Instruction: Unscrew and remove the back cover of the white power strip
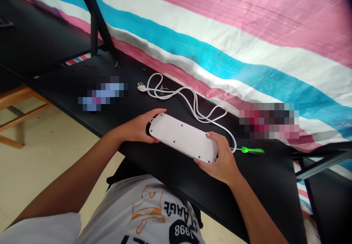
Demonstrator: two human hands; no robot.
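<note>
Possibly the white power strip [185,137], lying across the near middle of the counter [264,196], could tip or slip if either end's grip slackens; the cord [196,106], looped on the far side and passing behind the right hand [222,158], might catch the green-handled screwdriver [253,150] on the right; the left hand [139,126] and right hand face each other, forearms angled inward, fingers pinching opposite ends across near and far edges.

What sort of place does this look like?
Probably a makeshift workspace, judging by the black table, the striped, plastic-looking sheet behind it, and what looks like a green-handled screwdriver on the table.
</note>
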